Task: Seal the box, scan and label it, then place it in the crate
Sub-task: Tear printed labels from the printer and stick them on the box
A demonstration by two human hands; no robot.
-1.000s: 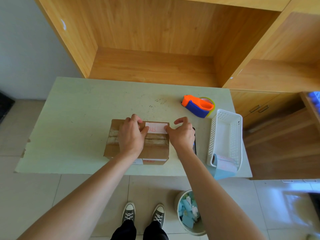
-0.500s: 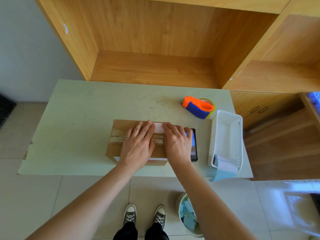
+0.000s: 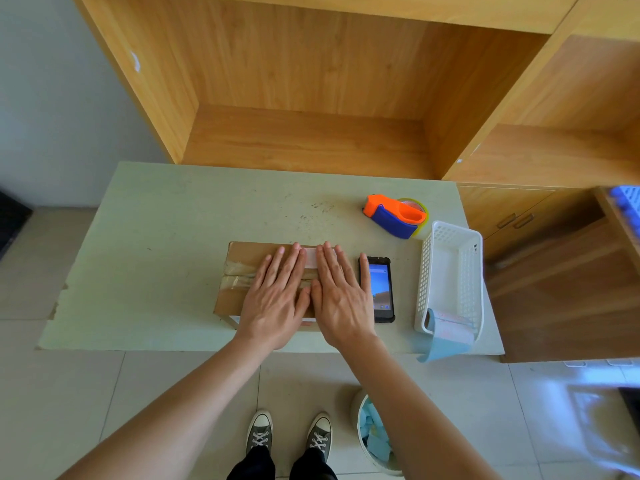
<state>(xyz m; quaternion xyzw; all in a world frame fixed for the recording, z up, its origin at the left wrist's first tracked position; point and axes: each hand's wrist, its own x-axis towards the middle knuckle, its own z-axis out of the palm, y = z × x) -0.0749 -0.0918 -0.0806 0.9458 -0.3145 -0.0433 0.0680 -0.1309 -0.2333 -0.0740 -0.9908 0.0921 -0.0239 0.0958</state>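
Note:
A taped brown cardboard box (image 3: 239, 268) lies on the pale table (image 3: 156, 254) near its front edge. A white label (image 3: 311, 256) shows on the box top between my fingers. My left hand (image 3: 277, 296) lies flat on the box, fingers spread. My right hand (image 3: 341, 292) rests flat on the box's right part, beside the left hand. Neither hand holds anything. A black phone (image 3: 380, 289) with a lit screen lies just right of the box. A white plastic crate (image 3: 450, 275) stands at the table's right end.
An orange and blue tape dispenser (image 3: 394, 216) sits behind the phone. A blue label roll (image 3: 446, 336) hangs over the crate's front rim. A bin of blue paper scraps (image 3: 372, 441) stands on the floor by my shoes. Wooden shelving rises behind the table.
My hands went from pinching the label's ends to lying flat on the box top, pressing it. The right hand slid left off the phone, uncovering it.

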